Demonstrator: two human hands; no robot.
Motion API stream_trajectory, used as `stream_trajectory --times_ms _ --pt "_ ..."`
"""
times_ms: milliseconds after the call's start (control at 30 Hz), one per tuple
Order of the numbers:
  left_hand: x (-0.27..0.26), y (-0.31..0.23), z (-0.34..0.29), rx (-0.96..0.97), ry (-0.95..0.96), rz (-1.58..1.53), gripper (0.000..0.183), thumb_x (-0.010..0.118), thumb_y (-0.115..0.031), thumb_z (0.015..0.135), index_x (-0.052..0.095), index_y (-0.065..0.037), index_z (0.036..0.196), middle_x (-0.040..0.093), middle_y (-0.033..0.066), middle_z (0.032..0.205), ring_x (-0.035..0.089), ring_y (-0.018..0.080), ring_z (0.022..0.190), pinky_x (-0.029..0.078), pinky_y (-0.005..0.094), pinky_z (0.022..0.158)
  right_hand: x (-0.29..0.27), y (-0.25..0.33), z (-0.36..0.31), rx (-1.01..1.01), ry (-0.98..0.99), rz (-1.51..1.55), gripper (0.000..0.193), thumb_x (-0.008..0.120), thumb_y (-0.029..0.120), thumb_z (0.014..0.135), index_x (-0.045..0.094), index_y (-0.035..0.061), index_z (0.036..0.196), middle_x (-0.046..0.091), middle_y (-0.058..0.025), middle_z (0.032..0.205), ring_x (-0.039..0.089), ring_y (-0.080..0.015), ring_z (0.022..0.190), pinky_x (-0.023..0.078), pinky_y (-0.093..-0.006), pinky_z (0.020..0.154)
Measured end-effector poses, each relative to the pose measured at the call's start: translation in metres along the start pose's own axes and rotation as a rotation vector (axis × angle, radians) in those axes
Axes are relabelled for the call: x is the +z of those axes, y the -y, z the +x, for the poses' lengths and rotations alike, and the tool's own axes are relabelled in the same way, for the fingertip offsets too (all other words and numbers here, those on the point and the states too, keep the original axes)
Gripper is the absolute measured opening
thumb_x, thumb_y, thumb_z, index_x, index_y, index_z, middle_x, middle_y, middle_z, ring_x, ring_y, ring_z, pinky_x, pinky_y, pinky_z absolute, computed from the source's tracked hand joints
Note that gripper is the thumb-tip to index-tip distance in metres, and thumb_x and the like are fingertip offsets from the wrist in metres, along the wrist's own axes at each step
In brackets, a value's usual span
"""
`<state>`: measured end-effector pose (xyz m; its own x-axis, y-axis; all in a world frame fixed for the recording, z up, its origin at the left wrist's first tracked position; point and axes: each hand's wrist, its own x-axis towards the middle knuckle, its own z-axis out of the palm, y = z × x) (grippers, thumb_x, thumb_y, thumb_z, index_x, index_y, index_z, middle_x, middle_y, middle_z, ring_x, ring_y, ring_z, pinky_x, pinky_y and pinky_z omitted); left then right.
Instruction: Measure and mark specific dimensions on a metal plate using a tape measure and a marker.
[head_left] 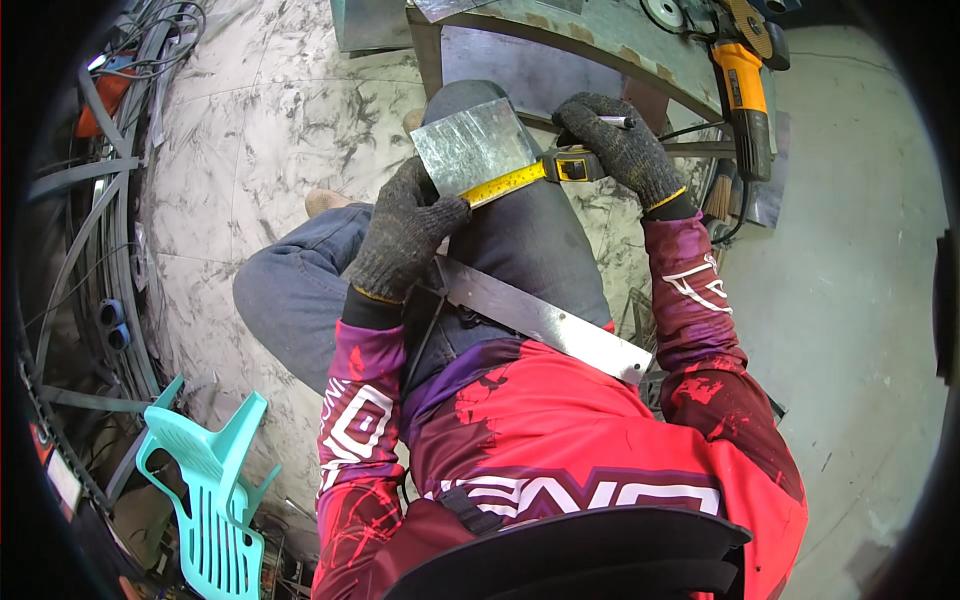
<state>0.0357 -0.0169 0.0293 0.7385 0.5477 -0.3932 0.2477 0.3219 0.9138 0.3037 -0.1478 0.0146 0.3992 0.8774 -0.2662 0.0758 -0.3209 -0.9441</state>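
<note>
A shiny square metal plate rests on my raised thigh. A yellow tape measure blade is pulled out along its near edge. My left hand, in a dark grey knit glove, closes on the plate's near left corner and the blade's end. The black and yellow tape measure case sits at the right of the plate, against the fingers of my gloved right hand, which is closed on it. A white pen also pokes out from that hand. Across my lap lies a flat metal strip.
A metal workbench stands ahead, with an orange angle grinder at its right end. Metal bars and cables crowd the left side. A turquoise plastic chair lies tipped at the lower left. Grey floor stretches along the right.
</note>
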Motion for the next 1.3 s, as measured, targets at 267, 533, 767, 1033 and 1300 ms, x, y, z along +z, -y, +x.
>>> stream_trajectory --times_ms 267,533,767,1033,1300 --pt "0.001 -0.007 -0.004 -0.04 -0.006 0.027 0.05 0.069 -0.002 0.083 0.056 0.003 0.131 0.069 0.0098 0.11 0.065 0.016 0.093 0.053 0.0298 0.082 0.002 0.004 -0.002 -0.021 -0.066 0.05 0.03 0.067 0.027 0.097 0.069 0.0018 0.113 0.072 -0.0084 0.099 0.071 -0.0159 0.086 0.057 -0.0294 0.076" --pt "-0.003 -0.007 -0.004 -0.082 0.032 0.073 0.044 0.07 -0.005 0.084 0.061 0.004 0.126 0.07 0.008 0.099 0.064 0.0132 0.086 0.052 0.0292 0.075 0.006 0.008 -0.006 -0.003 -0.085 0.04 0.029 0.067 0.028 0.098 0.069 0.0018 0.109 0.071 -0.0058 0.092 0.07 -0.0143 0.084 0.057 -0.0289 0.073" --pt "-0.005 -0.007 -0.005 -0.062 0.025 0.091 0.043 0.071 -0.006 0.083 0.061 0.004 0.125 0.07 0.0082 0.099 0.064 0.0129 0.084 0.053 0.0289 0.075 0.009 0.011 -0.005 -0.028 -0.072 0.074 0.029 0.067 0.028 0.097 0.069 0.0015 0.109 0.071 -0.0065 0.092 0.069 -0.0139 0.083 0.056 -0.0298 0.075" --pt "-0.018 -0.018 -0.004 -0.045 0.02 0.21 0.037 0.073 -0.011 0.08 0.062 0.004 0.111 0.066 0.007 0.079 0.063 0.0126 0.068 0.052 0.0291 0.063 0.019 0.017 -0.01 -0.064 -0.152 -0.098 0.029 0.065 0.026 0.098 0.069 0.0007 0.111 0.071 -0.0094 0.094 0.07 -0.0174 0.085 0.056 -0.0314 0.078" --pt "-0.017 -0.011 0.0 -0.009 0.007 0.256 0.029 0.073 -0.013 0.08 0.061 0.003 0.1 0.061 0.0046 0.074 0.06 0.0126 0.065 0.05 0.0296 0.06 0.025 0.034 -0.024 -0.622 -0.602 -0.478 0.022 0.067 0.019 0.093 0.069 0.0016 0.106 0.071 -0.0148 0.093 0.07 -0.0289 0.084 0.055 -0.0355 0.075"
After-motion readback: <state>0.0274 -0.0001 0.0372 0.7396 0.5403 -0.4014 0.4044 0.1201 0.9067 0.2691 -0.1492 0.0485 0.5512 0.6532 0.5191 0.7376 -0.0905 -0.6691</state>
